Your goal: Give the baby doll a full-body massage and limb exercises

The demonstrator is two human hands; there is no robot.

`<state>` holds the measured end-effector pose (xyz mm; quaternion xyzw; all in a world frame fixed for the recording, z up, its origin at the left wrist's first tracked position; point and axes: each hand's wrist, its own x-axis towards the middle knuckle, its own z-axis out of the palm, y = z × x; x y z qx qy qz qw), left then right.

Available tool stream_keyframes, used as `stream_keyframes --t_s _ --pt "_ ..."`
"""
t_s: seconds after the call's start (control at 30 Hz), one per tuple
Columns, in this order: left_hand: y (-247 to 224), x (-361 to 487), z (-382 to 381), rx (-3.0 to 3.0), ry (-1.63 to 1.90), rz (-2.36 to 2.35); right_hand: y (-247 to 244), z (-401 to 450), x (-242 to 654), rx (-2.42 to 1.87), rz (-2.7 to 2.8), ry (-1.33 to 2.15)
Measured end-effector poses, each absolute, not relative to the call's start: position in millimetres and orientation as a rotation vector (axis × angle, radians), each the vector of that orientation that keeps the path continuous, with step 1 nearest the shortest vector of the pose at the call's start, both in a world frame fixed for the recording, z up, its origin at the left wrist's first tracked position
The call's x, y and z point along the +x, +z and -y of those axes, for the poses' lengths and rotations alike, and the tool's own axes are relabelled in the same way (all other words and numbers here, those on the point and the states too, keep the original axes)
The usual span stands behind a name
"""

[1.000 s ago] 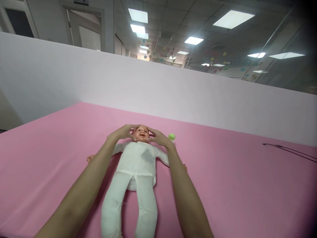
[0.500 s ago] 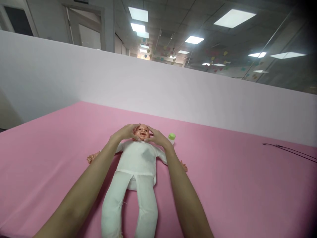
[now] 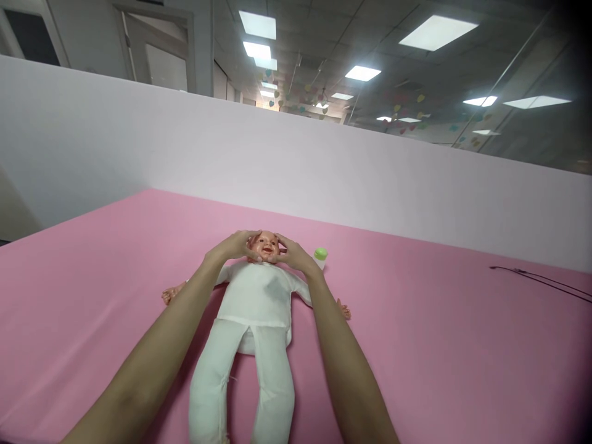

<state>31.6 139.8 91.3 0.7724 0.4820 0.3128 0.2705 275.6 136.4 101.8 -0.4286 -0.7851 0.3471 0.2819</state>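
A baby doll (image 3: 254, 299) in a white long-sleeved top and white trousers lies on its back, arms spread out to the sides. My left hand (image 3: 235, 245) cups one side of its head, and my right hand (image 3: 296, 255) cups the other. On both sides the thumb rests near the chin and the fingers reach up to the forehead. The doll's smiling face shows between my hands. A grey patch marks the front of the top. My forearms cover parts of the doll's sleeves.
The doll lies on a pink covered surface (image 3: 430, 345). Just beyond my right hand stands a small container with a green lid (image 3: 320, 253). A thin black cable (image 3: 536, 276) lies at the far right. A white partition (image 3: 296, 166) rises along the back edge.
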Motion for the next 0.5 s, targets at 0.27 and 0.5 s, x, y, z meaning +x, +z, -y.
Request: stream_keyframes --t_s 0.27,0.5 --pt "98 16 -140 2.053 0.759 -1.073 102 -138 285 -1.094 2.094 0.923" --pt "81 -6 -127 1.899 0.871 -1.312 110 -124 323 -1.640 2.154 0.772"
